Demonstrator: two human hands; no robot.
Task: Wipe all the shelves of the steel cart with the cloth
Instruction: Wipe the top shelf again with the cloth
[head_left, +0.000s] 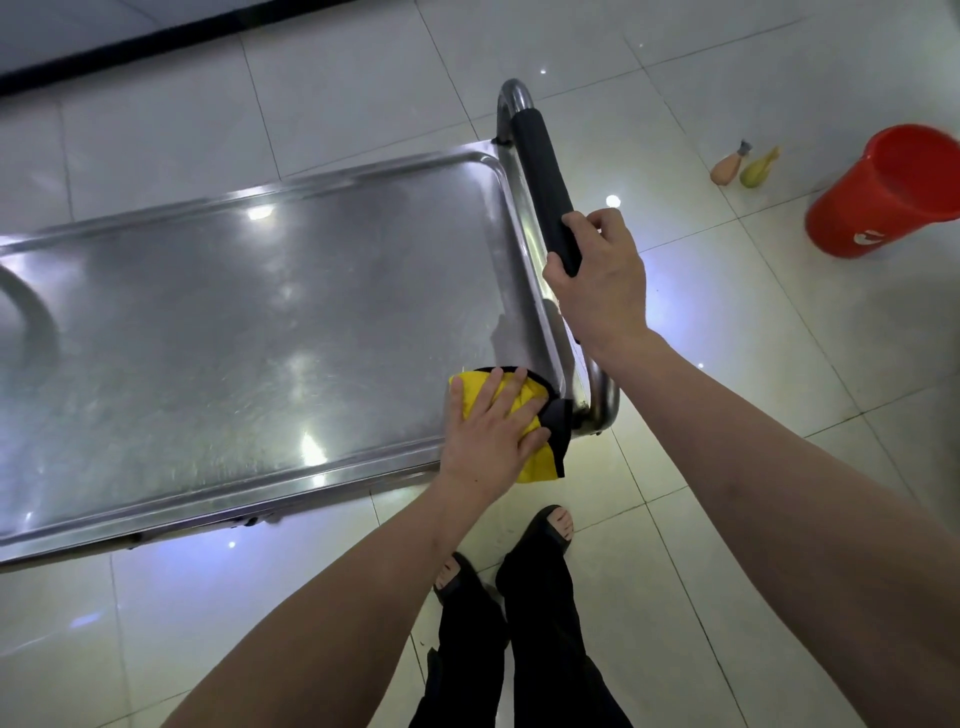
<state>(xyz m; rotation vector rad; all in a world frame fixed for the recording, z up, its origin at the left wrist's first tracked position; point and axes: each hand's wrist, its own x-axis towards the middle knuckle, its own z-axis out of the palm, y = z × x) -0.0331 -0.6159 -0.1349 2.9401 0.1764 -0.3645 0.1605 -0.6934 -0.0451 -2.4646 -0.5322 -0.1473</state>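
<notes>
The steel cart's top shelf (234, 312) fills the left and middle of the view, shiny with streaks. A yellow cloth with a black edge (537, 460) lies on the shelf's near right corner and hangs a little over the rim. My left hand (493, 431) presses flat on the cloth with straight fingers. My right hand (597, 275) grips the black foam handle (540, 171) at the cart's right end. The lower shelves are hidden under the top one.
A red bucket (883, 192) stands on the tiled floor at the far right. Two small objects, one tan (730, 166) and one yellow-green (758, 169), lie on the floor beside it. My feet in black sandals (519, 551) are just below the cart's corner.
</notes>
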